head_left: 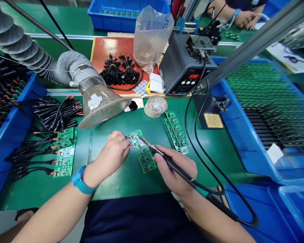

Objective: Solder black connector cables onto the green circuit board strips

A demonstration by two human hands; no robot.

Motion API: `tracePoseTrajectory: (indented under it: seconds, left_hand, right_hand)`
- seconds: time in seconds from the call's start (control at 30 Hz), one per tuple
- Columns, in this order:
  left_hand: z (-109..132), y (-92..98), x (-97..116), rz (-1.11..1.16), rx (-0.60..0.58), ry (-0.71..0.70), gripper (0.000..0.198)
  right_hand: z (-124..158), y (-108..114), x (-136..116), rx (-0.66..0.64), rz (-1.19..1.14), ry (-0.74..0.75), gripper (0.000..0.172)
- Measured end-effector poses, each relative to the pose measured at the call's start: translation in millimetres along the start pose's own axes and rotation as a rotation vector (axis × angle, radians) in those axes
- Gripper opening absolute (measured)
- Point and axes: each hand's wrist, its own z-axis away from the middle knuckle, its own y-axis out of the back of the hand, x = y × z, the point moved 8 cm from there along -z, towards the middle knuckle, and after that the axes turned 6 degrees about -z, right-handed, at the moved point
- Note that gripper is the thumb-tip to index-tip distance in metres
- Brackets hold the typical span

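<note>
A green circuit board strip (143, 152) lies on the green mat in front of me. My left hand (114, 153) is closed, pinching thin coloured wires (128, 137) against the strip's far end. My right hand (176, 170) grips a soldering iron (167, 161) like a pen, its tip resting on the board near those wires. The iron's black cord (205, 148) loops off to the right and up to the grey soldering station (186, 69).
A fume extractor hood (101, 104) hangs just beyond my left hand. Finished boards with black cables (63, 153) lie at left, more board strips (176, 131) and a solder-wire tub (155, 106) ahead. Blue bins (255, 148) flank both sides. Another person's hands (244, 18) work at far right.
</note>
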Motion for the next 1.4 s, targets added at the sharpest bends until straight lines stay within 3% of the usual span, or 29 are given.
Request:
tracePoseTrajectory:
  seconds: [0.33, 0.67, 0.87, 1.17, 1.4]
  left_hand:
    - [-0.6, 1.8, 1.3, 0.002, 0.021, 0.001, 0.017]
    - [-0.2, 0.4, 0.6, -0.004, 0.001, 0.01, 0.018]
    - [-0.6, 0.5, 0.8, -0.007, -0.004, 0.018, 0.017]
    - [0.3, -0.6, -0.7, 0.002, 0.0, 0.02, 0.019]
    - [0.4, 0.5, -0.5, -0.007, 0.014, 0.017, 0.017]
  right_hand:
    - [-0.7, -17.7, -5.8, -0.095, -0.039, 0.001, 0.016]
    - [-0.7, -23.0, -5.2, -0.1, -0.084, 0.03, 0.018]
    - [-2.7, -20.2, -7.8, -0.094, -0.073, 0.04, 0.018]
    - [-4.5, 3.2, 7.5, 0.018, 0.021, 0.017, 0.021]
    - [-0.3, -7.9, 6.7, -0.044, -0.017, 0.014, 0.018]
